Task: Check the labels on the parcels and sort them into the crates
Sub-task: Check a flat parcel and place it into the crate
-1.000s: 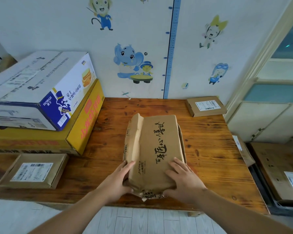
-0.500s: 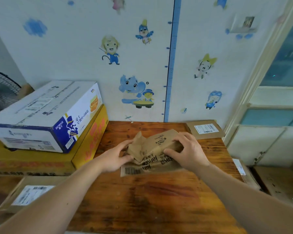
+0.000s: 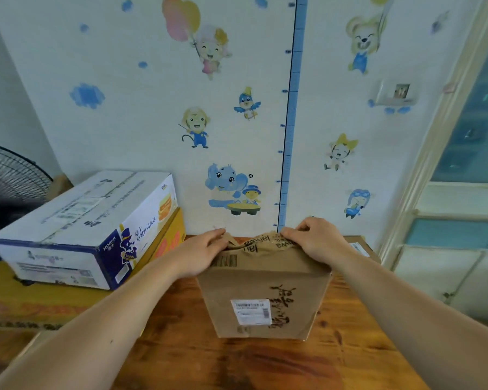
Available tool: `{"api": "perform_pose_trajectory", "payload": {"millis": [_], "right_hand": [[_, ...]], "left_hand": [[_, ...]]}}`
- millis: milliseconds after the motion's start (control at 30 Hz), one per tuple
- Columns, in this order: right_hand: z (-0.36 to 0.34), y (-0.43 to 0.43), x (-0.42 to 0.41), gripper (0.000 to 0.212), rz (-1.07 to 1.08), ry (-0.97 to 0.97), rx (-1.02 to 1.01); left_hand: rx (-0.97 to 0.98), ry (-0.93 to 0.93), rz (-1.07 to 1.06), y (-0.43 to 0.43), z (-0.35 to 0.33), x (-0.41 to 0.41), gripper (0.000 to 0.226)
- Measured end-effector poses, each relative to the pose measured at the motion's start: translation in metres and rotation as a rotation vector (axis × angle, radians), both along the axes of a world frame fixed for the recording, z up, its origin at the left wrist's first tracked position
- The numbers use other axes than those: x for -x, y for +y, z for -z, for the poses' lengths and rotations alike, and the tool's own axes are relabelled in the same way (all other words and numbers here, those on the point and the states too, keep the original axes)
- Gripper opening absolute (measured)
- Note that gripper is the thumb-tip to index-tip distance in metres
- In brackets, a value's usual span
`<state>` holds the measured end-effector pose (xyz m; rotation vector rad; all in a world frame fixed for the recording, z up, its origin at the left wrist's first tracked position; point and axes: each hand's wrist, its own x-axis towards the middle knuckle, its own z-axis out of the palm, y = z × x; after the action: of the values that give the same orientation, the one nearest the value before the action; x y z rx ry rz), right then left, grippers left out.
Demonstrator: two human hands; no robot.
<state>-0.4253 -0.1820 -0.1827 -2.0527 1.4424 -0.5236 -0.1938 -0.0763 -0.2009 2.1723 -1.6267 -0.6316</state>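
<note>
On the wooden table (image 3: 181,350), near the middle, a brown parcel (image 3: 265,288) stood up on end, white label (image 3: 251,311) low on the near side. Left hand (image 3: 200,254) curled round the crumpled top at its left corner. Right hand (image 3: 316,243) pinching the top at the right corner, fingers bent. Off to the left, a blue and white box (image 3: 82,229) stacked on a yellow box (image 3: 40,305). Behind the right hand, a bit of a small flat parcel (image 3: 359,247)
</note>
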Motion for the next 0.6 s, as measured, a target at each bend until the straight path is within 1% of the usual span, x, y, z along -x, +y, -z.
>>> {"api": "perform_pose_trajectory", "payload": {"millis": [67,133,233,300,367,400,433,500,567,600], "right_hand": [[0.0,-0.004,-0.001,0.05,0.007,-0.016,-0.017],[0.0,-0.005,-0.002,0.043,0.027,-0.063,-0.004],[0.001,-0.002,-0.001,0.031,0.002,-0.122,0.179],[0.0,0.01,0.0,0.034,-0.122,-0.033,0.334],[-0.001,0.024,-0.005,0.042,-0.286,0.175,0.409],[0.001,0.028,-0.008,0.046,-0.328,0.272,0.418],[0.001,0.031,-0.01,0.051,-0.336,0.332,0.414],[0.001,0.033,-0.013,0.055,-0.309,0.358,0.419],[0.001,0.032,-0.015,0.057,-0.289,0.392,0.433],[0.002,0.031,-0.016,0.061,-0.282,0.416,0.427]], "left_hand": [[0.012,0.009,-0.025,-0.004,0.001,-0.002,0.054],[0.044,0.055,-0.067,-0.008,0.004,-0.003,0.053],[0.092,0.056,-0.117,-0.013,0.003,0.002,0.051],[0.099,-0.003,-0.129,-0.017,0.0,0.007,0.05],[0.102,-0.04,-0.145,-0.021,-0.003,0.01,0.05],[0.114,-0.047,-0.157,-0.022,-0.005,0.012,0.05],[0.142,-0.047,-0.173,-0.023,-0.006,0.014,0.047],[0.272,-0.043,-0.164,-0.021,-0.009,0.02,0.042],[0.393,-0.058,-0.026,-0.015,-0.01,0.028,0.047],[0.392,-0.103,0.069,-0.013,-0.009,0.033,0.054]]}}
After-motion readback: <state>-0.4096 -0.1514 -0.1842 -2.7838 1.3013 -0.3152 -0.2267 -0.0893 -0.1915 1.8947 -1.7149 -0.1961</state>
